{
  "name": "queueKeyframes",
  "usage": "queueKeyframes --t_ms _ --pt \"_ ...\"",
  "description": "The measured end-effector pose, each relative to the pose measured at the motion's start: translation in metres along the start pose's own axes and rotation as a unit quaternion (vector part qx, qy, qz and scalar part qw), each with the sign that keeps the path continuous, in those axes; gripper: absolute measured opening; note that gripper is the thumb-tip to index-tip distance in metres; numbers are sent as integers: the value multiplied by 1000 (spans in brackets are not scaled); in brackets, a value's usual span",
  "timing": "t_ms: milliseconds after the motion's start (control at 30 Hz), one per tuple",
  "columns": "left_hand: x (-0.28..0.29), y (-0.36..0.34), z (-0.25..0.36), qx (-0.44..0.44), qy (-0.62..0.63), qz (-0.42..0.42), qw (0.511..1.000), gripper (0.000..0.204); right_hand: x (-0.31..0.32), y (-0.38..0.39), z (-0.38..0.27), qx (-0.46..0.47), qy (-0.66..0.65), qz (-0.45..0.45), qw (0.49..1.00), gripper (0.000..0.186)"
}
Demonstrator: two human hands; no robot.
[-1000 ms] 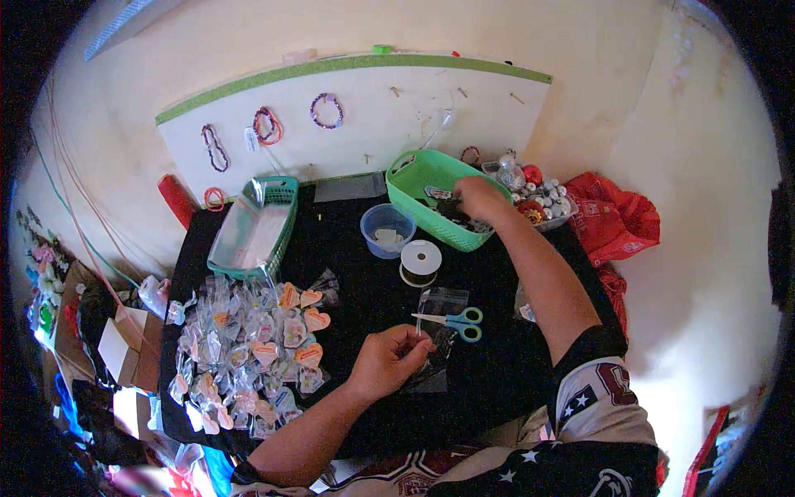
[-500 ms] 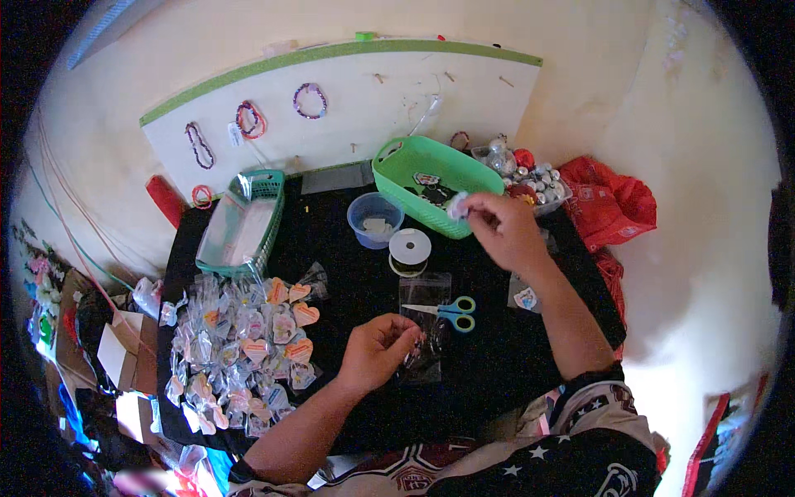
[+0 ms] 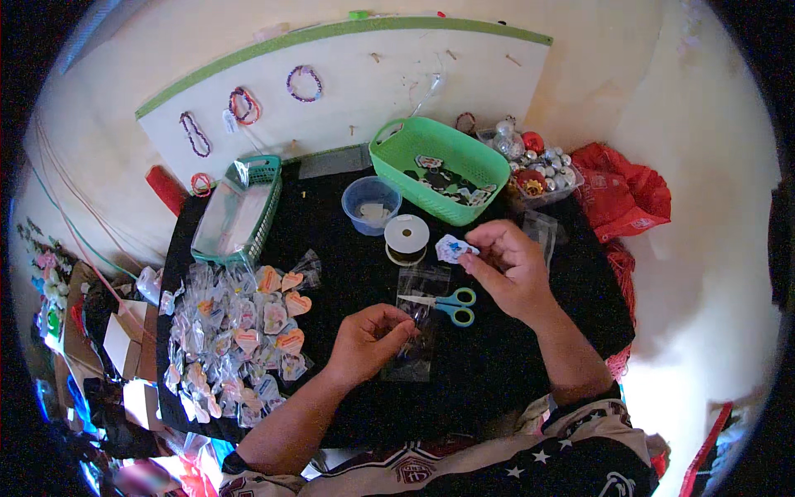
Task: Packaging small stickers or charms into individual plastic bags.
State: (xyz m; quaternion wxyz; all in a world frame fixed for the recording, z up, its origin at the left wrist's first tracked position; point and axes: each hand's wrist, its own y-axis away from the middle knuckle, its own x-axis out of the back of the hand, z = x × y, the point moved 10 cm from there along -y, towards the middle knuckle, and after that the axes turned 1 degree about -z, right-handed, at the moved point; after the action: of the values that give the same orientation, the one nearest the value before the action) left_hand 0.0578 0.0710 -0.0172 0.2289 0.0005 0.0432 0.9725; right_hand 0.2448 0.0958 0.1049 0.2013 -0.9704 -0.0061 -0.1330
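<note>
White cutout (image 3: 452,248) hangs over a black table (image 3: 489,377) near cream walls (image 3: 613,83).

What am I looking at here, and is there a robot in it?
No robot: these are a person's bare hands, seen from a wide fisheye camera on their head, so straight edges bend. The right hand holds a flat white-and-blue cut-out. The left hand is pinched shut; anything held there is too small to identify. On the black-covered table lie scissors with blue-green handles, a round white spool, a light-green plastic basket and, at left, a pile of clear packets with orange heart-shaped tags.
</note>
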Motion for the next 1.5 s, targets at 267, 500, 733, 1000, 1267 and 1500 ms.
queueKeyframes --t_ms 267,500,733,1000,1267,1500 --pt "-4 1 3 -3 -9 2 1000 12 -22 2 -13 92 87 -71 989 14" --pt "-5 1 9 -2 -40 2 999 14 -31 4 -2 55 107 -130 984 12" --pt "-4 1 12 -36 -109 -2 993 15 -55 13 -14 114 144 -200 962 13" --pt "-6 1 11 -22 -86 -4 996 16 -75 27 -12 164 122 -282 937 16" --pt "4 2 6 -18 0 28 999 16 -30 5 -14 65 123 -74 987 30" --pt "9 4 22 -68 -31 34 997 24 -60 22 24 -65 -45 -129 988 14"
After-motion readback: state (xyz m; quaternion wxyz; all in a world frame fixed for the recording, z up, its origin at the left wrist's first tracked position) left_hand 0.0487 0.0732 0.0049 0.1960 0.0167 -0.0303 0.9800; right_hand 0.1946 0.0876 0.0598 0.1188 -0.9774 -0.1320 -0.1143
